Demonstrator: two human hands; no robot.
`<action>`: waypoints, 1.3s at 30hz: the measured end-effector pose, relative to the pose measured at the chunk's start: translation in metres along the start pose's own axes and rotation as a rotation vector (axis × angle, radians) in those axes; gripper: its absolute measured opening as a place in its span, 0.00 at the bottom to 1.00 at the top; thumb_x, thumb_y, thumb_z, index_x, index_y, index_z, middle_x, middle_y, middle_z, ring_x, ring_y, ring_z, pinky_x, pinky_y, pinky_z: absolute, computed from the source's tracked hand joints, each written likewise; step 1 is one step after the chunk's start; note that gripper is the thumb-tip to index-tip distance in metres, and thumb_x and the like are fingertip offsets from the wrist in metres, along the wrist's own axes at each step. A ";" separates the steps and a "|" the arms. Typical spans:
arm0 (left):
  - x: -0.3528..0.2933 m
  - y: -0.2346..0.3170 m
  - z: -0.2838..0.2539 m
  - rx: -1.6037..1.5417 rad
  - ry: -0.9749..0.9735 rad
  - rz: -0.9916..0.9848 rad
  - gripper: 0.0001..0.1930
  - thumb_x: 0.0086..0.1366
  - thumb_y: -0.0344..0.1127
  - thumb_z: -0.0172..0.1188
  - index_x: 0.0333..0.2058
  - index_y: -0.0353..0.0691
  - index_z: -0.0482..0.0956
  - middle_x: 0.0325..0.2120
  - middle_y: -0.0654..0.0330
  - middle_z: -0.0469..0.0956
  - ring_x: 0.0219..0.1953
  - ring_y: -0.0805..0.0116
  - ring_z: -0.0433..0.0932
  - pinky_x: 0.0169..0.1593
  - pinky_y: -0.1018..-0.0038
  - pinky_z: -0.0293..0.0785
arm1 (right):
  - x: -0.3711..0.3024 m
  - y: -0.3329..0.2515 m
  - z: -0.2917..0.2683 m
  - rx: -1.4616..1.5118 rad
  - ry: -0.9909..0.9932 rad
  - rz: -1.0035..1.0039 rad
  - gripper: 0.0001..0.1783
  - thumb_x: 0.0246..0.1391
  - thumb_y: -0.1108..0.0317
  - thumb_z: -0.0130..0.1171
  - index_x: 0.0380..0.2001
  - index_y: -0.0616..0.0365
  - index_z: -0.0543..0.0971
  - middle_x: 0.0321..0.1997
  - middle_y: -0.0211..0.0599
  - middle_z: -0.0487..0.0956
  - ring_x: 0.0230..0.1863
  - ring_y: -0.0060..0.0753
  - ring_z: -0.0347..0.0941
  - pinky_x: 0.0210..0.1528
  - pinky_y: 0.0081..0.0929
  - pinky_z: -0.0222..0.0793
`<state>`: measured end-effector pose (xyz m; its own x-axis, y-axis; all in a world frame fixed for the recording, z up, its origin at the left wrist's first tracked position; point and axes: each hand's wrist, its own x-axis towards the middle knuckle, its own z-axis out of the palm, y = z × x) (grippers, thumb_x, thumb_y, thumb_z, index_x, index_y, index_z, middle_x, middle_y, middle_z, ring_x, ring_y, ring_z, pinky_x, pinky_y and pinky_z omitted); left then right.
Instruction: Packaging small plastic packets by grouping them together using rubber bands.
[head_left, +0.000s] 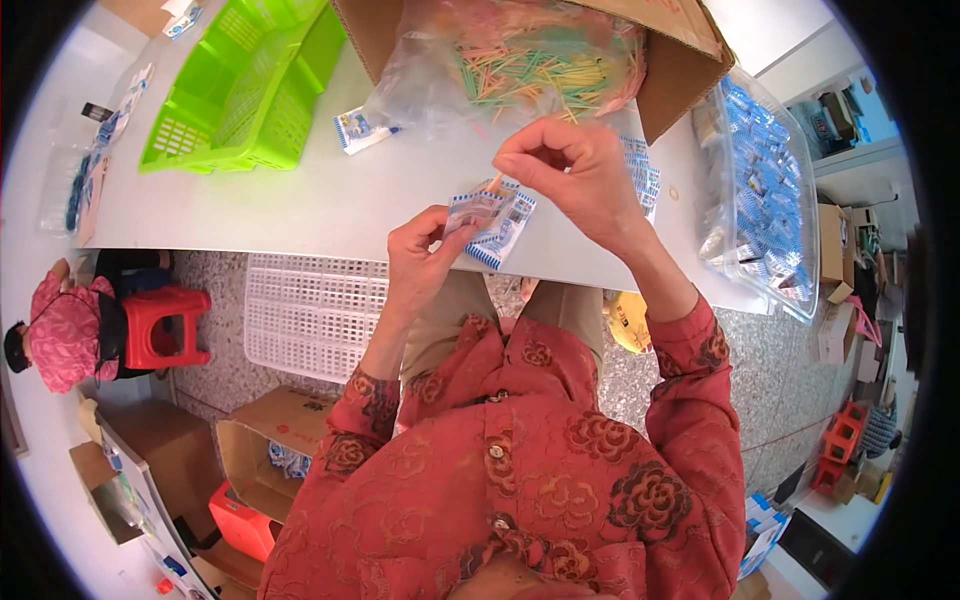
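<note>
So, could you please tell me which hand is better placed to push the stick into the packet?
Probably the right hand: it already pinches the stick right at the packet's top edge. The left hand grips the packet from below, steadying it.

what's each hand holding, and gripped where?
Left hand: small blue-and-white plastic packet, pinched at its lower left edge. Right hand: thin orange stick, fingertips on its upper end, lower end at the packet.
</note>
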<state>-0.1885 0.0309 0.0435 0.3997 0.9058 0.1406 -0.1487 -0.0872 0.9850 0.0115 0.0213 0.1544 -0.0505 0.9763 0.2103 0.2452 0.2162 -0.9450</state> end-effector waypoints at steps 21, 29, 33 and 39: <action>0.008 0.022 0.013 -0.252 0.017 -0.011 0.08 0.62 0.25 0.58 0.40 0.28 0.77 0.34 0.58 0.80 0.36 0.76 0.77 0.43 0.78 0.74 | -0.038 0.041 0.007 -0.013 -0.025 0.088 0.06 0.55 0.72 0.58 0.30 0.65 0.76 0.25 0.26 0.74 0.31 0.14 0.67 0.36 0.17 0.65; 0.011 0.025 0.033 -0.076 -0.062 0.004 0.06 0.61 0.26 0.61 0.37 0.30 0.78 0.31 0.61 0.80 0.32 0.78 0.77 0.37 0.80 0.74 | -0.054 0.044 0.000 0.157 0.055 0.116 0.08 0.53 0.71 0.61 0.35 0.64 0.79 0.35 0.29 0.79 0.36 0.17 0.71 0.40 0.19 0.67; 0.003 0.021 0.049 -0.067 -0.051 -0.071 0.06 0.58 0.25 0.62 0.35 0.31 0.79 0.29 0.62 0.80 0.31 0.80 0.76 0.35 0.82 0.72 | -0.072 0.056 -0.004 0.074 0.075 0.083 0.12 0.51 0.70 0.63 0.39 0.61 0.80 0.35 0.29 0.79 0.35 0.18 0.72 0.40 0.21 0.68; -0.007 -0.005 0.078 -0.029 -0.153 -0.158 0.08 0.56 0.24 0.64 0.35 0.33 0.78 0.29 0.62 0.79 0.30 0.79 0.76 0.36 0.81 0.73 | -0.114 0.070 -0.019 0.161 0.129 0.257 0.12 0.52 0.70 0.62 0.41 0.61 0.80 0.34 0.28 0.81 0.34 0.15 0.73 0.37 0.19 0.69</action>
<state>-0.1202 -0.0070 0.0458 0.5524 0.8336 0.0008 -0.0984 0.0642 0.9931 0.0530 -0.0753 0.0693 0.1187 0.9927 -0.0200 0.0777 -0.0294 -0.9965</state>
